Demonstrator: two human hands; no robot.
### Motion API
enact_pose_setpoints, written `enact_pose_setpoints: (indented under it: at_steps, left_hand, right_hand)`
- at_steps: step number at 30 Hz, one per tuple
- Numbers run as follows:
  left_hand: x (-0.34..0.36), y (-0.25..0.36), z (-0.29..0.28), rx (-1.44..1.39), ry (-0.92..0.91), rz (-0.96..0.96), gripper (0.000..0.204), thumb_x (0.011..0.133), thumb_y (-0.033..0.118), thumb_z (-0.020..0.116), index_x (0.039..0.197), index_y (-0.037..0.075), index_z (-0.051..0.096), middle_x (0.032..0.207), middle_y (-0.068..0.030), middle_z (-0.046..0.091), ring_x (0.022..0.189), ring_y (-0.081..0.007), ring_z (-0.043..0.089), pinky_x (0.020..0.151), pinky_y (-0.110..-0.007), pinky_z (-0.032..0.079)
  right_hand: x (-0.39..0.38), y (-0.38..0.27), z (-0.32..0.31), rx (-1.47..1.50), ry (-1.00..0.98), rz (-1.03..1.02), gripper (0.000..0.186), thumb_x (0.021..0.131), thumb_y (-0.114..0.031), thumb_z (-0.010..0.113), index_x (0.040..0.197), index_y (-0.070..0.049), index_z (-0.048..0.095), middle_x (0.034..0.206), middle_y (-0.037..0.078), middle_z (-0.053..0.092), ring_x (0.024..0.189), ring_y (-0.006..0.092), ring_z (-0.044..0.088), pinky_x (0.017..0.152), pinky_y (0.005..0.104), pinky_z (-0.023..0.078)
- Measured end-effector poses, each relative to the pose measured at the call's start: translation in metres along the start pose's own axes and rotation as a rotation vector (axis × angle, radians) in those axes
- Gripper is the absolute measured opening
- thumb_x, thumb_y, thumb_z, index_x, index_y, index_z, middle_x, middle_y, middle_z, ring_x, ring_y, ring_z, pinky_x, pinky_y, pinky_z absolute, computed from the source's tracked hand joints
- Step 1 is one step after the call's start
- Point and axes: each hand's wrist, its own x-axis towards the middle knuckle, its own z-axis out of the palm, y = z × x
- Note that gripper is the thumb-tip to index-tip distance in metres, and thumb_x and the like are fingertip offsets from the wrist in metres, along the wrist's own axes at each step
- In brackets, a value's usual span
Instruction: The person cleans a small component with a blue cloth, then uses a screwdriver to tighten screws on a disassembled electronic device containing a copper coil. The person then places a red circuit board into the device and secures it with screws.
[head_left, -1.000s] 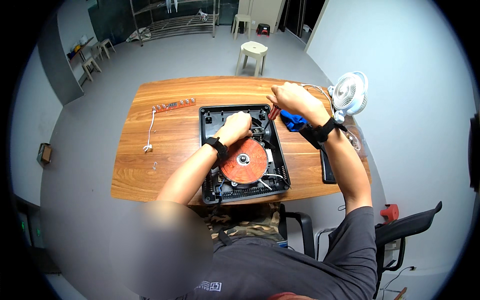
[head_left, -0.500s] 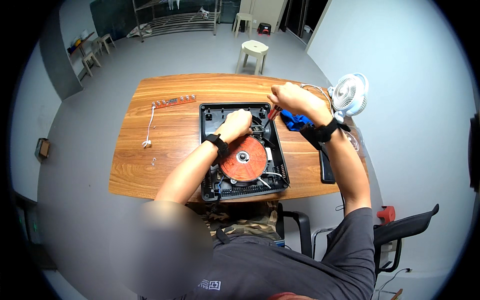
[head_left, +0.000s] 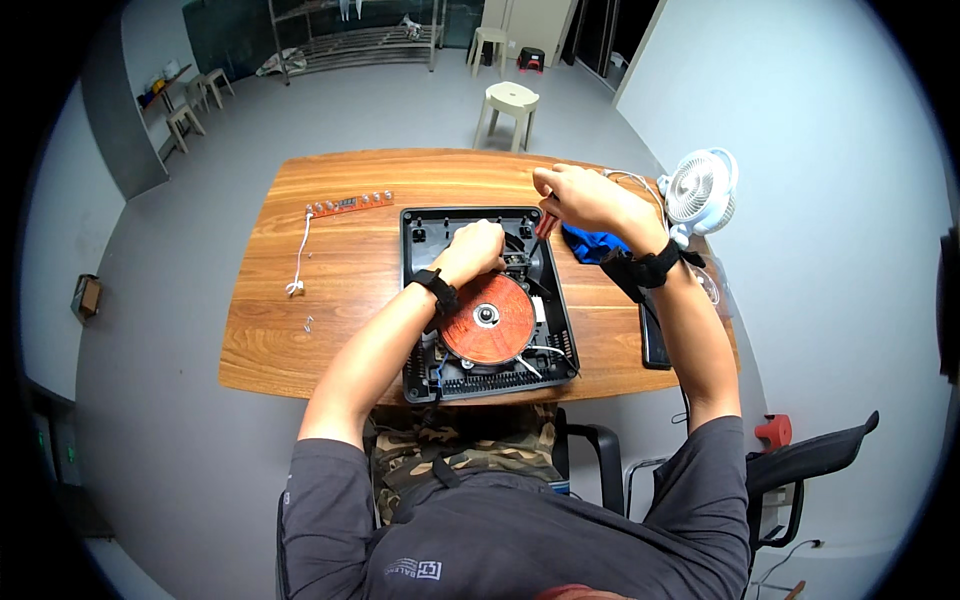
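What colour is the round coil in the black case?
The coil is orange-red; the head view shows it best.

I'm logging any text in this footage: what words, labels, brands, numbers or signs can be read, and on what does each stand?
Dark grey shirt: white emblem with small lettering; printed words and brands aren't copied here.
Open black housing: any markings are too small to read.
Orange-red circuit strip: nothing legible.
Green glow, far left: too small to tell whether it's a sign.

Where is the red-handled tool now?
In the head view, the red-handled tool is in the right hand, by the far right corner of the black casing.
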Motion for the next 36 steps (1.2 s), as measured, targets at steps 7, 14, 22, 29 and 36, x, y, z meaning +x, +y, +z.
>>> enact_pose_setpoints:
  at_steps: [7,14,22,29,36]
  left_hand:
    - [0.000,0.000,-0.001,0.036,-0.028,-0.018,0.023,0.072,0.021,0.084,0.088,0.005,0.078,0.087,-0.0196,0.074,0.086,-0.0370,0.072,0.079,-0.044,0.058]
    - [-0.002,0.001,-0.005,0.021,-0.036,-0.031,0.024,0.072,0.021,0.085,0.088,0.005,0.078,0.087,-0.0191,0.074,0.086,-0.0363,0.073,0.079,-0.044,0.058]
    - [-0.001,0.003,-0.002,0.021,-0.010,-0.005,0.023,0.071,0.021,0.085,0.088,0.006,0.078,0.086,-0.0190,0.074,0.086,-0.0365,0.072,0.079,-0.044,0.058]
    - [-0.003,-0.001,-0.001,-0.013,0.001,-0.020,0.027,0.068,0.020,0.088,0.083,0.002,0.075,0.087,-0.0211,0.073,0.087,-0.0381,0.072,0.078,-0.045,0.058]
    - [-0.002,-0.001,0.000,-0.027,0.015,-0.012,0.028,0.067,0.019,0.090,0.082,0.001,0.075,0.088,-0.0220,0.073,0.086,-0.0392,0.072,0.077,-0.045,0.058]
  right_hand:
    - [-0.003,-0.009,-0.001,-0.079,-0.052,0.274,0.034,0.098,-0.033,0.059,0.109,-0.001,0.058,0.094,0.027,0.067,0.094,0.0448,0.066,0.084,0.0522,0.051]
    - [-0.014,-0.003,-0.010,0.041,-0.067,0.080,0.032,0.093,-0.020,0.062,0.114,0.002,0.053,0.109,0.023,0.061,0.107,0.0433,0.061,0.092,0.0455,0.050]
    - [0.001,-0.002,0.008,-0.063,0.075,0.114,0.042,0.100,-0.040,0.057,0.091,0.001,0.064,0.076,0.025,0.067,0.076,0.0443,0.066,0.073,0.0508,0.055]
    - [-0.004,-0.009,0.002,-0.150,0.116,0.113,0.035,0.095,-0.032,0.060,0.108,0.000,0.058,0.103,0.022,0.068,0.090,0.0444,0.067,0.081,0.0500,0.055]
    - [0.001,0.005,0.006,-0.016,0.097,-0.153,0.029,0.092,-0.027,0.066,0.105,-0.003,0.057,0.091,0.021,0.066,0.089,0.0430,0.066,0.079,0.0491,0.054]
